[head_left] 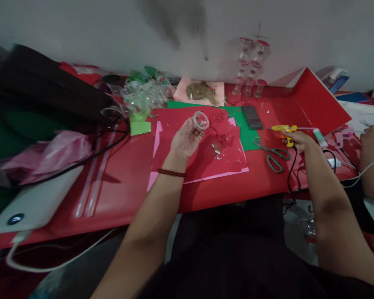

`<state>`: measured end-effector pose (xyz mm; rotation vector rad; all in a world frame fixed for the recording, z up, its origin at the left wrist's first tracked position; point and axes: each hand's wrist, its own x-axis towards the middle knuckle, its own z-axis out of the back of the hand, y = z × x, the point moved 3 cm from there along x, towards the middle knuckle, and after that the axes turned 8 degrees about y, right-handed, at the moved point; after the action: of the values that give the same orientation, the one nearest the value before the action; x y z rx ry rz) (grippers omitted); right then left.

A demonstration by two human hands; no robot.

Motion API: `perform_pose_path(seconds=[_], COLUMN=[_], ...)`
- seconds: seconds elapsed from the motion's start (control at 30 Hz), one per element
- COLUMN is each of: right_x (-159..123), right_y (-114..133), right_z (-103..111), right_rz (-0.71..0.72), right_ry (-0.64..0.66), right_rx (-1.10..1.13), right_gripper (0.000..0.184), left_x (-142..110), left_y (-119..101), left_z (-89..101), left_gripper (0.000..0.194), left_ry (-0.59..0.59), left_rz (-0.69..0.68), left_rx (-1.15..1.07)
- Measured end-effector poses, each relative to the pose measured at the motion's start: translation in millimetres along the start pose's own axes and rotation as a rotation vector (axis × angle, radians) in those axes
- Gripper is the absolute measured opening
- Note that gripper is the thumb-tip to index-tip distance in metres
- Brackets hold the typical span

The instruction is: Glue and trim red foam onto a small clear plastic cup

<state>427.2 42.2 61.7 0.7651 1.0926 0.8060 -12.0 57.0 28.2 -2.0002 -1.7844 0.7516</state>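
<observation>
My left hand (186, 139) is closed around a small clear plastic cup (201, 120), its round rim turned up toward me, above the red paper sheets (199, 153). Out to the right, my right hand (299, 139) grips a yellow hot glue gun (289, 142) with a glue stick in its back end. The nozzle points left, and a black cord hangs below the grip. A pair of scissors (276, 158) lies just left of my right hand, blades toward the back. Paper scraps (218, 153) are scattered on the red sheets.
A pile of clear cups (146, 93) stands at the back left. Joined cups (248, 68) are stacked by the wall. A red folded board (321, 104) is at right, near a glue stick tube (320, 138). A co-worker's hand (372, 139) rests far right. A white laptop (34, 203) lies left.
</observation>
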Motion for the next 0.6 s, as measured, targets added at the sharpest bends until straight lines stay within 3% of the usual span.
perform_pose_path(seconds=[0.07,0.23,0.3,0.4,0.43,0.47,0.53,0.57,0.6], right_x=[5.4,-1.9,-19.2,-64.1,-81.0,-97.0,-122.8,-129.1,-129.6], right_y=[-0.2,-3.1,-2.1,3.5,5.3,6.4,6.1,7.3,11.1], right_z=[4.7,15.6,1.2,-53.2,-79.3,-107.8,-161.0,-179.1,-190.5], right_rz=[0.003,-0.052,0.069,0.485,0.648,0.793,0.904,0.873,0.839], right_ry=[-0.094,-0.364,-0.468,-0.519,-0.403,-0.189,0.344,0.467,0.451], right_rx=[-0.188,-0.978,-1.071,-0.962,-0.907,-0.865,-0.828,-0.821,-0.832], right_gripper=[0.016,0.035,0.044,0.052,0.051,0.045,0.027,0.024,0.024], left_x=[0.0,-3.1,-4.2,-5.0,-5.3,-5.7,-7.3,-8.3,-9.3], left_y=[-0.6,-2.2,-6.2,-19.4,-24.7,-29.6,-36.1,-37.3,-37.0], left_z=[-0.2,-4.5,-6.5,-6.2,-4.9,-3.2,0.2,1.3,1.7], left_gripper=[0.019,0.017,0.019,0.023,0.024,0.026,0.032,0.035,0.037], left_ry=[-0.011,-0.045,-0.05,-0.064,-0.079,-0.1,-0.153,-0.177,-0.193], left_rz=[-0.002,-0.005,-0.011,-0.061,-0.085,-0.105,-0.116,-0.105,-0.083], left_rx=[-0.015,-0.049,-0.057,-0.099,-0.118,-0.138,-0.173,-0.188,-0.202])
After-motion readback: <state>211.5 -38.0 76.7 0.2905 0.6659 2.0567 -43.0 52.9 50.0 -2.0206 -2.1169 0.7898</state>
